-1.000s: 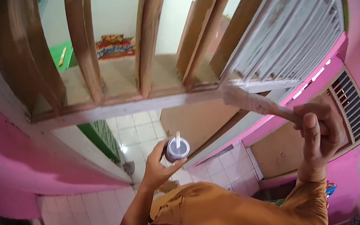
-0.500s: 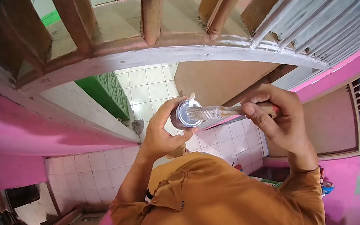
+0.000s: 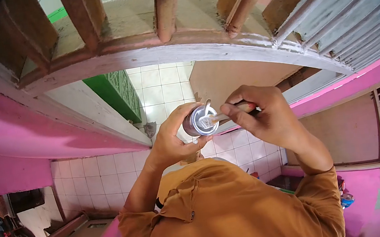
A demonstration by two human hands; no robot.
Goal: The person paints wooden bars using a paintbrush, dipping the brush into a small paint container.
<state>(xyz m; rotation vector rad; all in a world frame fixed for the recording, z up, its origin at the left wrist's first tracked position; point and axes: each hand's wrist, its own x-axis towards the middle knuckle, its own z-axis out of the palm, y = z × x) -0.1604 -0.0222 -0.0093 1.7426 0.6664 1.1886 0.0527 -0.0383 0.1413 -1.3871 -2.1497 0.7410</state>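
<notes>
My left hand (image 3: 173, 135) is wrapped round a small paint can (image 3: 190, 124), which tilts so that its round mouth faces me. My right hand (image 3: 261, 114) is closed on the handle of a paintbrush (image 3: 221, 116), with the bristles down inside the can's mouth. A pale stick (image 3: 207, 104) pokes out over the can's rim beside the brush. How much paint the can holds I cannot tell.
Overhead runs a wooden frame (image 3: 143, 57) with upright slats (image 3: 167, 11) and patchy white paint. A brown door panel (image 3: 237, 76) and a green crate-like piece (image 3: 117, 97) lie beyond. Pink walls (image 3: 4, 128) flank the tiled floor (image 3: 96, 174).
My right hand has moved left toward the can, and the brush's bristles have gone from above its mouth down into it. My left hand still holds the can in nearly the same place.
</notes>
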